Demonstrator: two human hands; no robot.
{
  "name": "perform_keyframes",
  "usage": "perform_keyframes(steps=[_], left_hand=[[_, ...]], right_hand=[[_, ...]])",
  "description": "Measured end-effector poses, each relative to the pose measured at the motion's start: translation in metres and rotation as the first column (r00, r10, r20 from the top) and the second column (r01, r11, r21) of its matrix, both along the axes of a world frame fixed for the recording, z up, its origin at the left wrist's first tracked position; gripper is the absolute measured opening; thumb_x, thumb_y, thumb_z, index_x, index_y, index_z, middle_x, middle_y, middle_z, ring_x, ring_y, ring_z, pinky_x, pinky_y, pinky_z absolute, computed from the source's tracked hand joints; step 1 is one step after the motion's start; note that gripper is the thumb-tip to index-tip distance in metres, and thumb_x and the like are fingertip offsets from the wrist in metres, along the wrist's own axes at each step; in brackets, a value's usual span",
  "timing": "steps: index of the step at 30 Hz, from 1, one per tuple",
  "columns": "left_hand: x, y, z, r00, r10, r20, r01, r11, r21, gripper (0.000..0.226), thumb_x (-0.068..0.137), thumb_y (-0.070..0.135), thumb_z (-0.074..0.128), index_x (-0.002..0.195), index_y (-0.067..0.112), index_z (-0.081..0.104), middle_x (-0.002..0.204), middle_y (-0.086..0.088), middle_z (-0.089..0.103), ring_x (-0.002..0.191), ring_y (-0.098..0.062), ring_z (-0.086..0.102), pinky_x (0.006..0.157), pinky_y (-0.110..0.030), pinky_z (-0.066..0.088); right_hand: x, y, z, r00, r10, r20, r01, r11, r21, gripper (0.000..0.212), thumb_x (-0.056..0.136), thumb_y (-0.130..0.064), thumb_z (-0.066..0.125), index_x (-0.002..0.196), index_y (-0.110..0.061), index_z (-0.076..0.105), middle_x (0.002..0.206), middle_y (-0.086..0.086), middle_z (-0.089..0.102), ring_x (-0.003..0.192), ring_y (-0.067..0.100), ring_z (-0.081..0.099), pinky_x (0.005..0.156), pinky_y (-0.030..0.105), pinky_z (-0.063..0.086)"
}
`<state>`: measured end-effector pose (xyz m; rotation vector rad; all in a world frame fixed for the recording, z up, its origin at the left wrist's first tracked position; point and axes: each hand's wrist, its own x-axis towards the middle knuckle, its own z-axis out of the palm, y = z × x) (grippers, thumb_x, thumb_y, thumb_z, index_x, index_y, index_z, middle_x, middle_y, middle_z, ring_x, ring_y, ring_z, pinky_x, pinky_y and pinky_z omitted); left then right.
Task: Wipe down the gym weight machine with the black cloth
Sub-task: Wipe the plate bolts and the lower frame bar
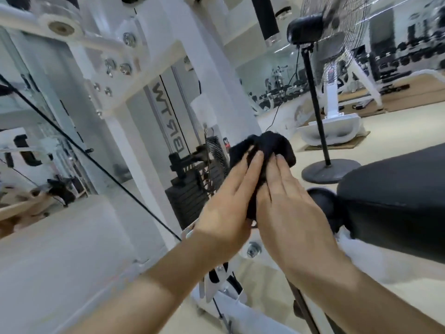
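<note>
A: Where is the black cloth (pixel 265 150)?

B: Bunched up between the two hands, against the white upright of the weight machine (pixel 154 131). Most of it bulges out past the fingertips; a darker fold runs down between the palms.

A: How do the hands have it?

B: The left hand (pixel 228 203) lies on the cloth's left side, fingers nearly straight and close together, pressing rather than curling round. The right hand (pixel 291 203) lies on the right side the same way, fingers extended flat over the cloth. The two hands sit side by side, almost touching, with the cloth sandwiched under and between them. I cannot tell where the thumbs are; they are hidden.

A: What sits just beyond the grip?

B: Just left of the cloth, behind the fingertips, is the black weight stack (pixel 192 194) with its selector parts, inside the white frame. A thin black cable (pixel 96 162) crosses diagonally further left, running down toward the left wrist.

A: And on the other side?

B: Right of the right hand is a black padded seat (pixel 395 203), near the wrist. Further out beyond the cloth stands a pedestal fan (pixel 320 97) on a round dark base, on the pale floor (pixel 390 131). Well past that, blurred gym equipment fills the background.
</note>
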<state>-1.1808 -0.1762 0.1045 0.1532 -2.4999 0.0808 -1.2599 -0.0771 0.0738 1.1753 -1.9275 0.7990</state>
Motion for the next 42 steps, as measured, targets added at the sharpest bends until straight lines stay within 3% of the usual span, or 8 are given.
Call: perform_keyframes(steps=[3,9,13,17,29,33,38,42], left_hand=[[0.008,0.023,-0.056,0.984,-0.151,-0.099,0.176,0.918,0.355,0.094,0.083,-0.007,0.045,0.152,0.036,-0.002,0.159,0.019,0.011,0.145,0.003,0.012,0.118,-0.022,0.019],[0.011,0.022,-0.045,0.940,-0.122,-0.317,0.300,0.737,0.606,0.089,0.074,-0.014,0.051,0.147,0.032,0.031,0.143,0.014,0.047,0.135,-0.007,0.042,0.111,-0.035,0.038],[-0.014,0.015,-0.017,0.917,-0.012,-0.399,0.176,0.910,0.376,0.082,0.075,-0.005,0.057,0.149,0.012,0.028,0.146,-0.002,0.037,0.136,-0.008,0.034,0.113,-0.025,0.027],[-0.016,-0.001,-0.039,0.928,0.012,-0.373,0.061,0.981,0.185,0.067,0.075,0.010,0.051,0.141,0.005,0.040,0.149,-0.012,0.035,0.136,-0.018,0.032,0.115,-0.012,0.016],[0.025,-0.029,-0.083,0.977,-0.212,-0.022,0.203,0.957,-0.206,0.036,0.078,0.015,0.069,0.114,0.011,0.065,0.109,-0.007,0.063,0.095,-0.025,0.061,0.075,-0.040,0.055],[0.028,-0.033,-0.105,0.968,-0.230,0.098,0.250,0.893,-0.375,0.026,0.090,0.021,0.053,0.112,0.011,0.064,0.110,-0.006,0.062,0.095,-0.025,0.058,0.080,-0.035,0.046],[0.031,-0.060,-0.094,0.973,-0.228,0.039,0.228,0.919,-0.320,0.018,0.087,0.028,0.060,0.096,0.016,0.069,0.110,-0.007,0.062,0.099,-0.025,0.059,0.080,-0.038,0.052],[0.032,-0.067,-0.092,0.958,-0.286,-0.029,0.284,0.956,-0.070,0.022,0.077,0.023,0.063,0.095,0.015,0.073,0.107,-0.004,0.068,0.099,-0.020,0.062,0.083,-0.035,0.052]], right_hand=[[0.001,0.027,-0.032,0.985,0.057,-0.162,-0.036,0.991,0.125,0.041,0.085,-0.002,0.038,0.114,0.012,0.064,0.131,0.029,0.056,0.123,0.040,0.055,0.106,0.048,0.041],[-0.008,0.031,0.007,0.944,0.159,-0.288,-0.134,0.985,0.107,0.024,0.078,-0.003,0.052,0.093,-0.003,0.071,0.091,0.013,0.070,0.082,0.031,0.065,0.070,0.040,0.055],[-0.016,0.003,0.032,0.968,0.169,-0.187,-0.187,0.979,-0.080,0.048,0.088,-0.009,0.032,0.124,0.000,0.063,0.129,0.014,0.062,0.120,0.031,0.057,0.100,0.044,0.046],[-0.024,0.014,0.003,0.940,0.101,-0.326,-0.039,0.980,0.193,0.049,0.093,-0.008,0.030,0.135,0.007,0.050,0.143,0.022,0.047,0.136,0.034,0.042,0.110,0.047,0.038],[-0.014,0.059,-0.022,0.752,0.269,-0.601,-0.022,0.922,0.386,0.041,0.100,-0.007,0.035,0.084,-0.010,0.073,0.091,0.004,0.071,0.088,0.026,0.066,0.075,0.039,0.053],[0.005,0.005,-0.106,0.869,-0.028,-0.495,0.406,0.613,0.678,0.027,0.098,-0.003,0.038,0.098,-0.008,0.065,0.102,0.022,0.059,0.108,0.043,0.054,0.098,0.044,0.043],[-0.004,0.016,-0.048,0.759,0.251,-0.601,0.095,0.871,0.483,0.046,0.097,-0.001,0.023,0.081,-0.011,0.064,0.092,0.007,0.063,0.092,0.027,0.062,0.076,0.036,0.043],[0.006,-0.001,-0.053,0.795,0.237,-0.559,0.078,0.873,0.482,0.035,0.095,0.001,0.032,0.081,-0.012,0.061,0.087,0.006,0.061,0.088,0.027,0.060,0.070,0.036,0.048]])
